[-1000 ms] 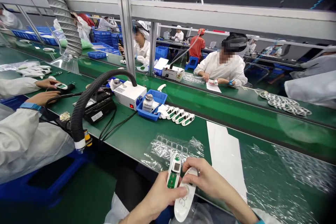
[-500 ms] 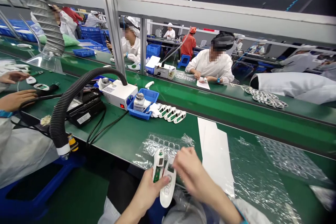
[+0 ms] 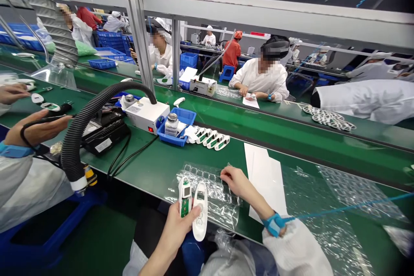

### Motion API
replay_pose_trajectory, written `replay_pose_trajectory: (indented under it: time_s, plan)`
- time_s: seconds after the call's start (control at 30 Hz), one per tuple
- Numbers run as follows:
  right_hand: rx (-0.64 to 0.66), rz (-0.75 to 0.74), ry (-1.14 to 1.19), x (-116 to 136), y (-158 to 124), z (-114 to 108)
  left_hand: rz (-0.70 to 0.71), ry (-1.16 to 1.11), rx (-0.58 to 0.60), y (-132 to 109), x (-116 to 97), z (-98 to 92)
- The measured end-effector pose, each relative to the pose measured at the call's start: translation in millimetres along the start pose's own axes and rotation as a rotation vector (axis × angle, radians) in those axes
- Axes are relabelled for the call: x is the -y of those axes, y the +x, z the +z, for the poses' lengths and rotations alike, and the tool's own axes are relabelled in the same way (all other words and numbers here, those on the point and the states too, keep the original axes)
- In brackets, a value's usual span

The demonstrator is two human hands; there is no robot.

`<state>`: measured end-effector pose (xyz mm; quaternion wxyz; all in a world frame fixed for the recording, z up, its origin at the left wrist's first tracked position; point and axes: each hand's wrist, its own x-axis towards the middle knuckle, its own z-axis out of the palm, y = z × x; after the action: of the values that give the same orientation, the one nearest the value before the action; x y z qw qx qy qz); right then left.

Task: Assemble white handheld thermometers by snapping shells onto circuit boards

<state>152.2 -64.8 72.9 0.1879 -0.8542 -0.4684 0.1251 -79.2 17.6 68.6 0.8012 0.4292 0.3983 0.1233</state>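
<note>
My left hand [image 3: 177, 222] is closed round two parts of a white handheld device, side by side. One is a white shell with a green circuit board and small grey screen [image 3: 186, 196]. The other is a slim white cover [image 3: 200, 215] with a window opening near its top and round button shapes, under my thumb. Past them lies a clear plastic sheet with rows of square pockets [image 3: 202, 174]. My right hand [image 3: 233, 180] is at the sheet's right end with its fingers drawn together; what they pinch, if anything, is hidden. A blue band circles that wrist.
White paper sheets [image 3: 267, 177] and more clear plastic [image 3: 307, 198] lie on the right. Several board-filled shells [image 3: 211, 138] line up beside a blue tray [image 3: 173, 140] holding a bottle. A black hose [image 3: 73, 146] arches at left, near a co-worker's hand [image 3: 39, 127].
My right hand has moved from the white cover out to the clear pocketed sheet. My left hand, still holding both parts, has shifted slightly left.
</note>
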Motion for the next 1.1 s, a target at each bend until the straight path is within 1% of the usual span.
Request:
replay_pose_trajectory:
  time_s: [0.1,0.2,0.23,0.3,0.37,0.4,0.43,0.47,0.53,0.6,0.67,0.83,1.1]
  plan:
    - [-0.029,0.022,0.048,1.0,-3.0,13.5,0.004,-0.004,-0.025,5.3,0.3,-1.0]
    - [-0.075,0.041,0.089,0.6,-9.2,19.5,0.011,0.004,-0.034,9.5,2.0,-2.1]
    - [-0.113,0.036,0.107,1.5,-12.5,19.3,0.016,0.011,-0.038,10.4,2.7,-2.4]
    - [-0.236,0.010,0.155,6.3,-20.4,16.4,0.027,0.026,-0.042,11.4,3.9,-2.8]
    - [-0.358,-0.016,0.257,15.6,-28.6,11.2,0.033,0.037,-0.042,11.1,4.3,-2.9]
    - [-0.382,-0.020,0.330,21.9,-32.4,8.4,0.030,0.038,-0.039,10.5,4.1,-2.6]
    - [-0.376,-0.020,0.412,29.0,-36.0,5.8,0.025,0.034,-0.034,9.7,3.6,-2.2]
    - [-0.340,-0.016,0.491,36.7,-39.4,3.7,0.023,0.025,-0.026,8.5,2.8,-1.6]
    - [-0.225,-0.008,0.600,52.2,-45.5,1.9,0.026,0.009,0.000,5.4,0.6,0.2]
    - [-0.132,-0.003,0.638,65.5,-50.4,3.3,0.043,0.013,0.016,1.9,-1.9,2.3]
    - [-0.091,0.005,0.649,74.2,-53.6,7.0,0.060,0.037,0.014,-0.9,-3.8,4.0]
    - [-0.072,0.010,0.637,79.1,-55.3,16.3,0.072,0.044,-0.006,-2.7,-4.4,5.0]
    - [-0.142,-0.063,0.581,81.6,-57.5,23.4,0.062,0.035,-0.018,-0.7,1.5,3.0]
